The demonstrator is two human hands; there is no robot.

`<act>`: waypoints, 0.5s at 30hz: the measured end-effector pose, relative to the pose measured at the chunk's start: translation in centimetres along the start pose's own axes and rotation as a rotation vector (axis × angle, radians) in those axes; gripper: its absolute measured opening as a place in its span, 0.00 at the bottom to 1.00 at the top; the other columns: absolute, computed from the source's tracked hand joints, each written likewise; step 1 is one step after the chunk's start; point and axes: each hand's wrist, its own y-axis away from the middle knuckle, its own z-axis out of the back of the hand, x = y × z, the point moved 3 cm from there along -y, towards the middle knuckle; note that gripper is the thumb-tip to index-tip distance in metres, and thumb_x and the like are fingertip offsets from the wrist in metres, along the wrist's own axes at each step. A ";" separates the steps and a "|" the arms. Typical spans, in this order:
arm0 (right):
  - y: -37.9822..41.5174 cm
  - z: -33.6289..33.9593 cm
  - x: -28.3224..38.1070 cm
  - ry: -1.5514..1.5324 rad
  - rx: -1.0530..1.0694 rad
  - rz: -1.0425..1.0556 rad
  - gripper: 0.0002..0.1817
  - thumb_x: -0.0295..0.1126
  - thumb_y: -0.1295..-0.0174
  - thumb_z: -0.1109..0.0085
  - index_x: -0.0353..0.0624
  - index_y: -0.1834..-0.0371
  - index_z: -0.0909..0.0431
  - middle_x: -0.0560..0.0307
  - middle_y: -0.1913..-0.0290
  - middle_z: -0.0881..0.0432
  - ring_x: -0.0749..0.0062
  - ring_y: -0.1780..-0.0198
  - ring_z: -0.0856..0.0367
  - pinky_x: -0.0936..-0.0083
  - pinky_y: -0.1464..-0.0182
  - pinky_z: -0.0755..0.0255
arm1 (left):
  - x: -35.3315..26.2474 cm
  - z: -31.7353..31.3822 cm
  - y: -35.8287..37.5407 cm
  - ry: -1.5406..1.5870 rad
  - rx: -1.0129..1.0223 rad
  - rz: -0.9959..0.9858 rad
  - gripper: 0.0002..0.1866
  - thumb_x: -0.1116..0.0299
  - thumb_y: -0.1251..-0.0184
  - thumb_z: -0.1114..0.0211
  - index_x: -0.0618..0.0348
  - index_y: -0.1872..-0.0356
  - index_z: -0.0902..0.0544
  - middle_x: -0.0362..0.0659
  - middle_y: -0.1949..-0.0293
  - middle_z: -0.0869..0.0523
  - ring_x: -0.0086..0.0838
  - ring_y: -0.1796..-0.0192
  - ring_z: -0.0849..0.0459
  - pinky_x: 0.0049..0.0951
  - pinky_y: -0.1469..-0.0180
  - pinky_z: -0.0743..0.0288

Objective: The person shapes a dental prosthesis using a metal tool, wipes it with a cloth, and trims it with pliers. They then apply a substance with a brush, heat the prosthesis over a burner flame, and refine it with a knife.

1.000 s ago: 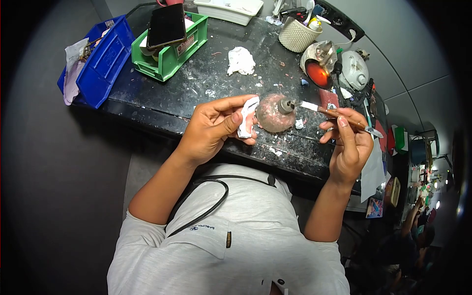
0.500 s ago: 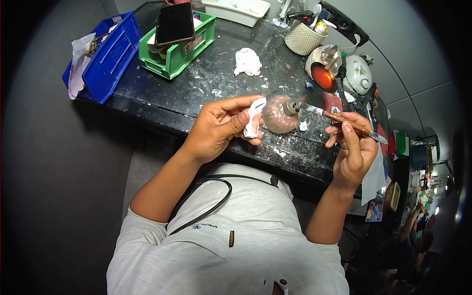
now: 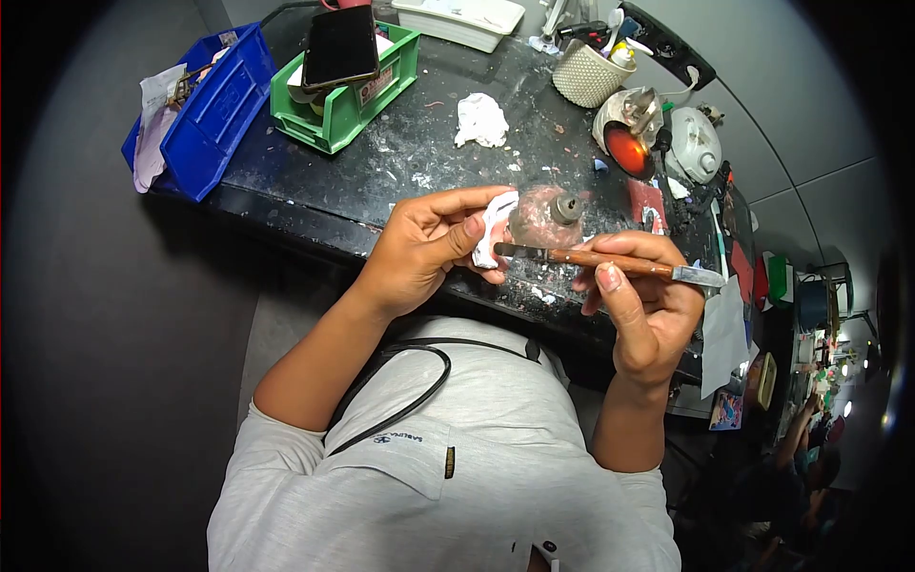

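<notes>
Between the thumb and fingers of my left hand (image 3: 410, 248) is a small white plaster dental cast (image 3: 494, 229) with pink wax on it, held on edge above the bench's front. My right hand (image 3: 653, 315) grips a wax knife (image 3: 610, 260) by its brown wooden handle. The knife's dark end lies at the lower edge of the cast, apparently touching it; its pale blade points right. Just behind the cast stands a round glass spirit lamp (image 3: 548, 217) with a metal wick holder. I cannot make out a flame.
A crumpled white lump (image 3: 481, 121) lies mid-bench. A green bin (image 3: 334, 124) carrying a phone (image 3: 340, 48) and a blue bin (image 3: 214, 124) stand left. At right are a textured cup (image 3: 589, 76) of tools, an orange-glowing disc (image 3: 628, 151) and pink wax pieces (image 3: 646, 205).
My right hand has moved left and down, carrying the wax knife from beside the spirit lamp's wick to the cast. My left hand and the cast have hardly moved.
</notes>
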 end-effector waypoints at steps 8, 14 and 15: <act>-0.4 -0.2 -0.7 -0.018 -0.001 -0.026 0.10 0.22 0.33 0.37 0.30 0.51 0.21 0.45 0.56 0.12 0.79 0.65 0.15 0.87 0.67 0.24 | 0.0 0.1 0.0 -0.008 0.023 -0.008 0.27 0.60 0.21 0.40 0.71 0.31 0.28 0.49 0.52 0.13 0.28 0.57 0.11 0.32 0.55 0.10; -0.4 -0.2 -1.0 -0.037 0.007 -0.010 0.10 0.22 0.33 0.36 0.29 0.51 0.21 0.47 0.58 0.12 0.80 0.65 0.15 0.87 0.69 0.24 | -0.1 -0.1 0.0 -0.003 0.008 -0.003 0.27 0.61 0.21 0.41 0.71 0.31 0.28 0.47 0.54 0.14 0.28 0.58 0.11 0.31 0.56 0.10; -0.4 -0.2 -1.0 -0.034 0.013 -0.007 0.10 0.22 0.33 0.36 0.29 0.51 0.21 0.47 0.58 0.12 0.80 0.66 0.15 0.87 0.69 0.24 | -0.1 -0.1 0.0 -0.003 -0.006 0.008 0.27 0.61 0.21 0.41 0.71 0.31 0.28 0.47 0.55 0.14 0.28 0.58 0.11 0.31 0.56 0.10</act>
